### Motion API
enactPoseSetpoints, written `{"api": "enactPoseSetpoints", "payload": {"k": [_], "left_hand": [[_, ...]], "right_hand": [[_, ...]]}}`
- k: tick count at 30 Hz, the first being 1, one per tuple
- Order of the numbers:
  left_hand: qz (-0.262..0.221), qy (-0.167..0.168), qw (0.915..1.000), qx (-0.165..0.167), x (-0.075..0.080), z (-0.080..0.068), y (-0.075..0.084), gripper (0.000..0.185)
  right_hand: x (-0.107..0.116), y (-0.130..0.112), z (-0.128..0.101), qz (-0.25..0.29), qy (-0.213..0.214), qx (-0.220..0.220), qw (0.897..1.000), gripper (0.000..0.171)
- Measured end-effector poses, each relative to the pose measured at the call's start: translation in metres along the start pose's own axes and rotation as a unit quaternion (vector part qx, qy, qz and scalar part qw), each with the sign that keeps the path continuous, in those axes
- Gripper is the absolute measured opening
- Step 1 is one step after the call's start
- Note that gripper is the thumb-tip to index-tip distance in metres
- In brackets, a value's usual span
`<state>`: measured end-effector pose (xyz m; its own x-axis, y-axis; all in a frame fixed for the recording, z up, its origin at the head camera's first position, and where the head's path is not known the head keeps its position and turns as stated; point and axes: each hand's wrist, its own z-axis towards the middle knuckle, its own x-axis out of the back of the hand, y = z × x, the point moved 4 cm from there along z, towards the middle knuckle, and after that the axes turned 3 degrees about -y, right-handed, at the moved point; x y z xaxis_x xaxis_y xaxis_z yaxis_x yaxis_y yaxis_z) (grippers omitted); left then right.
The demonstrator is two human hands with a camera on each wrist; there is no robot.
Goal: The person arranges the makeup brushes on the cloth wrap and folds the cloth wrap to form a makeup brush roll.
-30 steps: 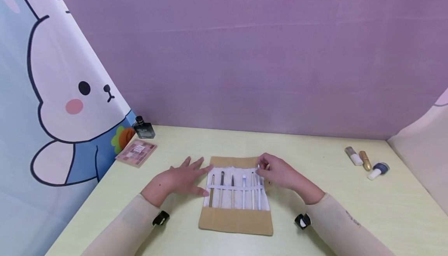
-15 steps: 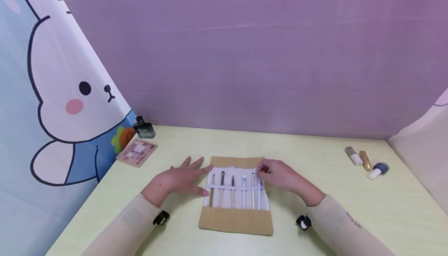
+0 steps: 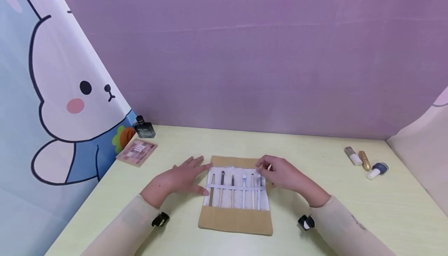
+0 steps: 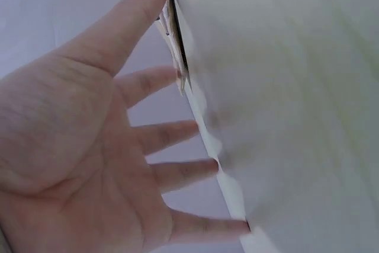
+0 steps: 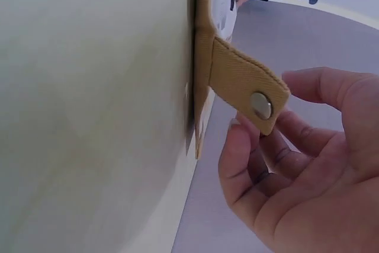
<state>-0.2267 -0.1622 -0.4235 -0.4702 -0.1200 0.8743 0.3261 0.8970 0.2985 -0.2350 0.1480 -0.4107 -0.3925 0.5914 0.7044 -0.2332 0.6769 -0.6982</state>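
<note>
In the head view, a tan fabric brush roll (image 3: 235, 221) lies unrolled on the table, several slim makeup brushes (image 3: 232, 194) standing in its pale lining under an elastic band. My left hand (image 3: 183, 178) rests spread at its left edge, fingers straight, thumb and a fingertip on the edge. Over the upper right corner is my right hand (image 3: 280, 172), fingers curled, fingertips right at the top of the rightmost brush (image 3: 259, 199); I cannot tell whether they pinch it. In the right wrist view, the roll's snap strap (image 5: 246, 84) sticks out and covers part of those fingertips.
At the back left of the table stand a dark perfume bottle (image 3: 144, 128) and a flat pink eyeshadow palette (image 3: 137, 152). To the right lie a small bottle with a pale cap (image 3: 353, 156), a gold tube (image 3: 364, 161) and a dark blue bottle with a white cap (image 3: 378, 170).
My right hand has shifted slightly up at the rightmost brush, whose upper end now shows just below the fingertips. The left hand stays at the roll's left edge.
</note>
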Motion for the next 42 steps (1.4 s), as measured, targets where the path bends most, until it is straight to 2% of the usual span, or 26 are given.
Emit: {"api": "enactPoseSetpoints", "payload": {"k": [3,7,12,19,27,31,34,42], "left_hand": [[-0.019,0.011,0.9993,-0.029,0.002,0.002,0.002,0.101],[-0.031,0.010,0.9975,-0.063,0.005,0.008,0.005,0.107],[-0.027,-0.010,0.9951,-0.095,0.009,0.015,0.009,0.109],[-0.004,-0.048,0.9864,-0.157,0.010,0.025,0.018,0.111],[0.004,-0.094,0.9848,-0.146,0.012,0.031,0.025,0.111],[-0.009,-0.110,0.9826,-0.149,0.013,0.034,0.030,0.106],[-0.006,-0.115,0.9816,-0.152,0.012,0.037,0.031,0.105],[0.042,-0.121,0.9814,-0.143,0.017,0.045,0.031,0.105]], "right_hand": [[0.001,-0.001,-0.002,0.006,0.007,0.009,1.000,0.022],[0.001,-0.003,-0.004,0.011,0.013,0.011,1.000,0.021],[0.003,-0.005,-0.007,0.010,0.022,0.019,1.000,0.020],[0.007,-0.004,-0.010,-0.001,0.031,0.038,0.999,0.020],[0.010,-0.005,-0.014,0.000,0.043,0.064,0.997,0.017],[0.009,-0.004,-0.015,0.009,0.040,0.056,0.998,0.015],[0.008,-0.003,-0.016,0.016,0.037,0.051,0.998,0.014],[0.009,-0.005,-0.015,0.014,0.042,0.063,0.997,0.015]]}}
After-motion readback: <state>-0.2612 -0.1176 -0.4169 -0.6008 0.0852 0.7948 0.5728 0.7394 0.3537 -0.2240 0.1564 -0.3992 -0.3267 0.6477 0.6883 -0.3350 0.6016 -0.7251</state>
